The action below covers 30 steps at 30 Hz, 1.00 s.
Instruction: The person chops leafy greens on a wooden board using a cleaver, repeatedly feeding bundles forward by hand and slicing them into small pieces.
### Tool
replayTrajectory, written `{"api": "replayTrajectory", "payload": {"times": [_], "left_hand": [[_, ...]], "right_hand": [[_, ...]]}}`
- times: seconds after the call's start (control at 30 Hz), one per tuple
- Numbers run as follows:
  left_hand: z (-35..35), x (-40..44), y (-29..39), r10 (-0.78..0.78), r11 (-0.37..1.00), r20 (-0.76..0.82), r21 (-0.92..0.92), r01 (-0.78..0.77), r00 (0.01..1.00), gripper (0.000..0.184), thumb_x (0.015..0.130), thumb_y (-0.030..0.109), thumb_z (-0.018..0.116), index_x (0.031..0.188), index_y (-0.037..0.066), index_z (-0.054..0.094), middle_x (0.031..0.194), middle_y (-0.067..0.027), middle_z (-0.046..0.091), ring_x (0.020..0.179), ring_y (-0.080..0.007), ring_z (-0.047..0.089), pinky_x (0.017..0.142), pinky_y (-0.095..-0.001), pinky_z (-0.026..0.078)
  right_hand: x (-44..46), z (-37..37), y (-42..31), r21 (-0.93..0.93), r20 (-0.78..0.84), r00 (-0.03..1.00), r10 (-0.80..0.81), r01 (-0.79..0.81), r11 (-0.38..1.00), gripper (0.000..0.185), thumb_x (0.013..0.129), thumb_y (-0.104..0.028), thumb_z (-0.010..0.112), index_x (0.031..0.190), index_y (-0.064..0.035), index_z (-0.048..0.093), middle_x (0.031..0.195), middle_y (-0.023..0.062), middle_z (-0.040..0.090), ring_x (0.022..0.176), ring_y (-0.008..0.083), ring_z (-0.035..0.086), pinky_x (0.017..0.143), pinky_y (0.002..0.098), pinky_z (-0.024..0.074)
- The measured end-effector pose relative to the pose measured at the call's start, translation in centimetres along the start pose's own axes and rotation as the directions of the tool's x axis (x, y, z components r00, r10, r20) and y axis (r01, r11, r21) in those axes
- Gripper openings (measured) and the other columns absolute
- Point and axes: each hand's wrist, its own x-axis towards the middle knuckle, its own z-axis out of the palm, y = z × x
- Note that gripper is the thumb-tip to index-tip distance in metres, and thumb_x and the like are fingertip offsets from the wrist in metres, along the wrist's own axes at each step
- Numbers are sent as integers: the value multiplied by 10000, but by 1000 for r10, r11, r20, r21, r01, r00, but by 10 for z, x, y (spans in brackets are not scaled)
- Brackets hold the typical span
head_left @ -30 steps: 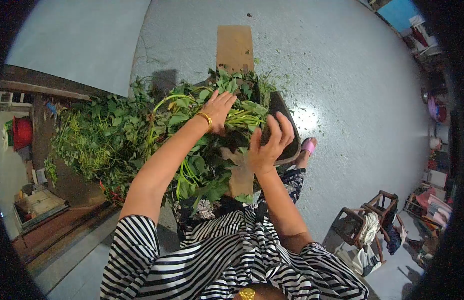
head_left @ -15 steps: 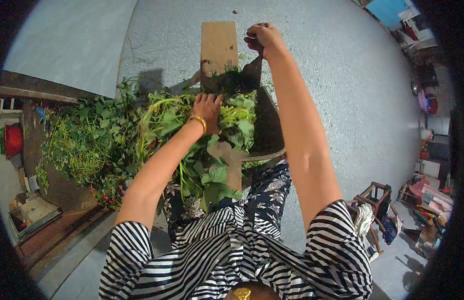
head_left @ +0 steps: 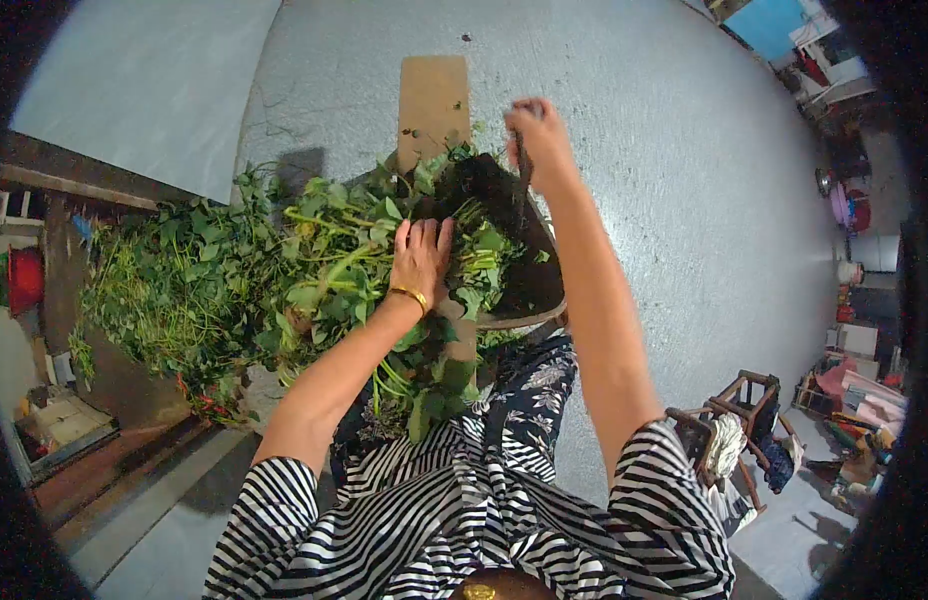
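My left hand, with a gold bangle on its wrist, presses down and grips a bundle of leafy green vines. The bundle lies across a wooden board, its cut stem ends pointing right. My right hand is closed around the handle of a dark, broad-bladed knife. The blade hangs nearly edge-on, to the right of the stems. Beneath it is a dark container with a rounded rim and chopped bits inside. Part of the board is hidden by leaves.
A larger heap of vines spreads to the left. A pale flat panel is at the upper left. At the lower right stands a wooden chair-like frame with white cloth on it. Leaf scraps dot the grey floor.
My right hand has come down with the knife, the blade turning from broadside to edge-on. My left hand has shifted slightly down and right on the bundle, which has spread out.
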Motion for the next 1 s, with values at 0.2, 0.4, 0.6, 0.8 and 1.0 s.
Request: {"api": "replayTrajectory", "payload": {"times": [0.2,0.4,0.6,0.8,1.0], "left_hand": [[-13,51,-19,-29,999,359,44,15,933,776,626,231,668,1303,75,321,1124,-124,448,1136,-277,387,1040,-426,191],[8,48,-14,-64,991,145,-106,80,987,710,576,176,680,1220,57,405,1082,-136,489,1111,-290,425,1045,-422,209],[0,33,-10,-30,999,150,30,26,988,611,716,191,576,1286,112,369,1151,-106,460,1127,-271,410,1033,-443,196],[14,4,9,43,999,52,2,-43,998,828,583,247,702,1296,54,329,1132,-123,443,1146,-287,371,1037,-449,188],[-2,54,-2,-86,996,257,16,85,963,773,529,319,744,1205,111,431,1130,-103,470,1122,-270,410,1016,-442,203]], "right_hand": [[79,14,-10,22,60,985,163,-164,986,117,773,-124,608,786,-25,547,654,42,523,478,147,480,428,296,389],[-77,-1,107,-152,-155,900,-407,385,910,150,750,-41,572,870,-49,483,751,30,524,577,85,482,532,222,407],[-83,-2,56,-42,-93,992,-80,76,996,146,756,-59,550,891,-47,495,623,16,477,455,92,438,395,256,363],[51,2,-9,-10,85,991,99,-99,995,216,766,-115,579,946,-17,512,646,63,515,470,154,482,381,304,370],[32,12,0,11,-35,999,5,-4,1000,151,765,-95,572,876,-34,489,647,53,503,489,152,484,401,305,378]]}}
